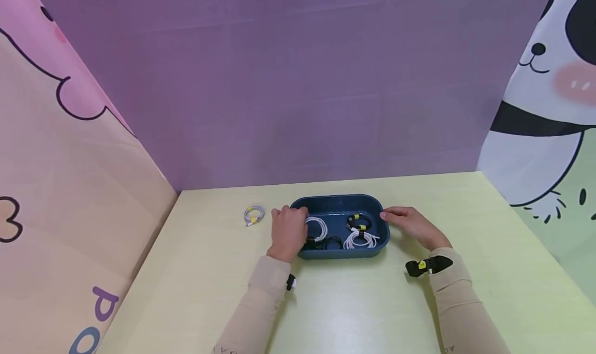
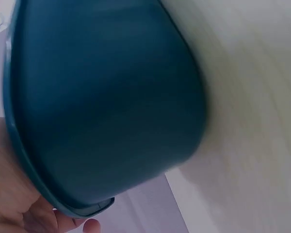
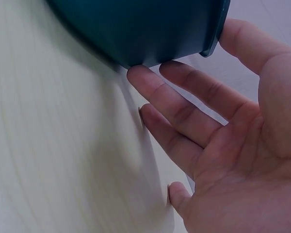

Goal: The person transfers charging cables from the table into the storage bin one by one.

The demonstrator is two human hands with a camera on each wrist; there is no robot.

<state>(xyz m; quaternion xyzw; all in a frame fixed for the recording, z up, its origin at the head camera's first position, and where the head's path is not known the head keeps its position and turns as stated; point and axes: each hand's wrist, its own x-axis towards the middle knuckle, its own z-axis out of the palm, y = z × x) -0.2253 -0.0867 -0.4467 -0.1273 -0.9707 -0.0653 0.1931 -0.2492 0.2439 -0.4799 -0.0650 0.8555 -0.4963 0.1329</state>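
Note:
A dark blue plastic bin (image 1: 337,254) sits between the two hands. Inside it lie a coiled white cable (image 1: 321,230) on the left, another white coiled cable (image 1: 360,240) with a black tie, a black cable (image 1: 358,222) with yellow ties, and black coils at the front. My left hand (image 1: 288,233) grips the left end at the rim; part of its fingers is hidden by the bin in the left wrist view. At the other end, my right hand (image 1: 416,226) holds the bin, thumb at the rim (image 3: 223,22) and two fingertips against the outer wall.
A grey-white coiled cable (image 1: 254,216) with yellow ties lies on the pale table (image 1: 209,281), left of the bin. Behind the table hangs a purple backdrop (image 1: 298,100); printed panels stand at both sides. Both wrists wear small black devices (image 1: 430,265).

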